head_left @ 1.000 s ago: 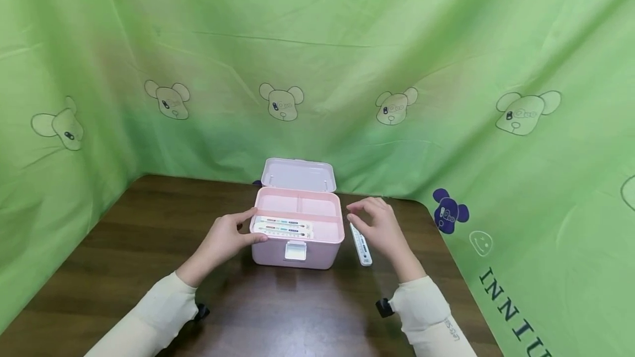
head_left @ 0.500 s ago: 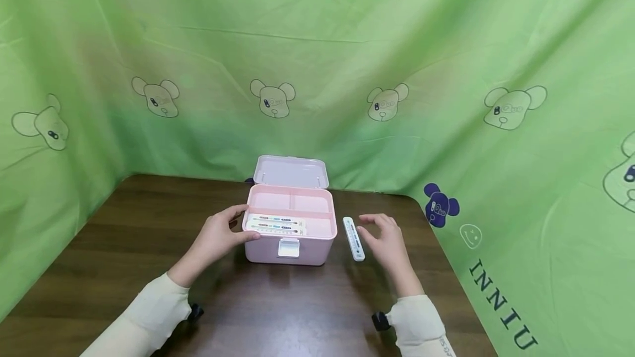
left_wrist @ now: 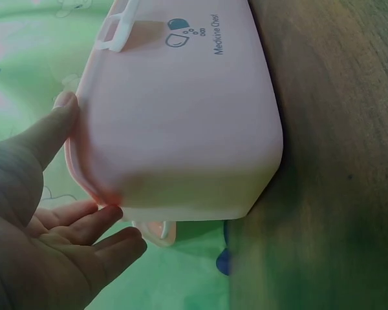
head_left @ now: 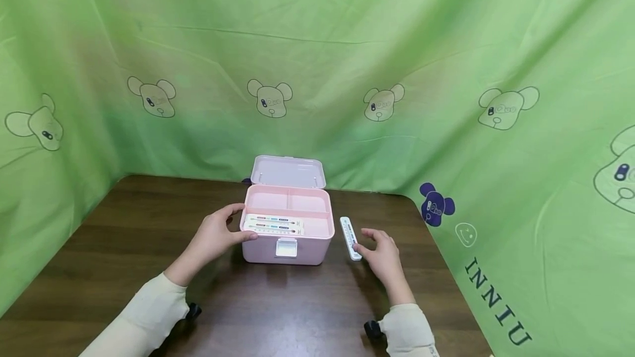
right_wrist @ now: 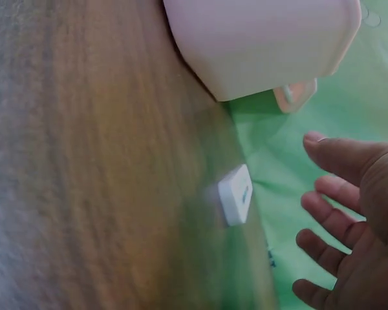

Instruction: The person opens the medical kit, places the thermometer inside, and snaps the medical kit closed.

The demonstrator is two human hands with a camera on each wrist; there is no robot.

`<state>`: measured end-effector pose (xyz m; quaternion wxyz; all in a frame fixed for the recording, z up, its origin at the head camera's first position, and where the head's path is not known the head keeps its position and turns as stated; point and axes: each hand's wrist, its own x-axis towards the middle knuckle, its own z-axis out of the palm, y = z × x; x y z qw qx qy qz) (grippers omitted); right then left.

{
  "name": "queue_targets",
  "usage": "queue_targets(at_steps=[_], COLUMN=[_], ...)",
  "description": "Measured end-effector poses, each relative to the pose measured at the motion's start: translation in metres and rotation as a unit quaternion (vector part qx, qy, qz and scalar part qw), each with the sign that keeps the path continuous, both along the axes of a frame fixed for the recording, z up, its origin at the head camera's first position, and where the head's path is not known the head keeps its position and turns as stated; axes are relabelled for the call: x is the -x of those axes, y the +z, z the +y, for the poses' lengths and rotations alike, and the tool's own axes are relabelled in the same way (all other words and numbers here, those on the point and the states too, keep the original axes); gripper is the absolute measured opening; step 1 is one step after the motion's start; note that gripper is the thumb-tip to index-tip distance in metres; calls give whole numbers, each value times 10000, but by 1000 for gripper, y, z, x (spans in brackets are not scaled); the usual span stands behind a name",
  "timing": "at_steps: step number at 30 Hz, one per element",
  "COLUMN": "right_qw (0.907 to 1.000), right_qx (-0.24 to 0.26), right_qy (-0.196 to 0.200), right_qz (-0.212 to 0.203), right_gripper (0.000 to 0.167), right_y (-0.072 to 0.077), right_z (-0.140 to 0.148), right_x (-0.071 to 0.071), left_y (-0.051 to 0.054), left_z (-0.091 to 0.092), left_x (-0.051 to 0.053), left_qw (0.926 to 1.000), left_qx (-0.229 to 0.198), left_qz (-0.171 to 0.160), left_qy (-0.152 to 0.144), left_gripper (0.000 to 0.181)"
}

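Observation:
A pink box [head_left: 288, 249] stands on the table with its lid [head_left: 289, 172] raised at the back. Two white thermometer-like strips [head_left: 273, 225] lie in its front compartment. The left hand [head_left: 210, 238] rests on the box's left front corner, thumb at the front rim, fingers at the side; the left wrist view shows this hand [left_wrist: 58, 213] against the rim. Right of the box, a similar white strip [head_left: 349, 233] lies flat on the table. The right hand [head_left: 384, 258] hovers beside it with fingers spread; in the right wrist view a gap separates the hand [right_wrist: 355, 219] from the strip [right_wrist: 237, 195].
The dark wooden table [head_left: 278, 313] extends around the box. A green curtain [head_left: 322, 54] with bear drawings hangs behind and on both sides. Inside the box, a divider [head_left: 289, 199] splits the rear part into two compartments.
The right hand has moved back from the strip's far end to beside its near end, and its fingers have spread. The left hand stays on the box. The head view has shifted slightly.

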<state>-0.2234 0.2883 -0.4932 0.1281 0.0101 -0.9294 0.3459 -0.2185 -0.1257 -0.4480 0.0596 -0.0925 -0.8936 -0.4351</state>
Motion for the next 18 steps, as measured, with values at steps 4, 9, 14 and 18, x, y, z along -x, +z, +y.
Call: queue_targets(at_steps=[4, 9, 14, 18], right_qw=[9989, 9972, 9956, 9949], right_qx=[-189, -268, -456, -555], right_qy=[-178, -326, -445, -475], right_qz=[-379, -625, -689, -697], right_gripper=[56, 61, 63, 64], right_y=[-7, -19, -26, -26], right_z=[-2, -3, -3, -4], right_x=[-1, -1, 0, 2], left_y=[-2, -5, -5, -5], left_z=[1, 2, 2, 1], left_x=[-1, -1, 0, 1], left_qw=[10000, 9996, 9987, 9985], left_qx=[-51, -29, -30, -14], left_qz=[54, 280, 484, 529], left_qy=[-51, -80, -127, -129], left_gripper=[86, 82, 78, 80])
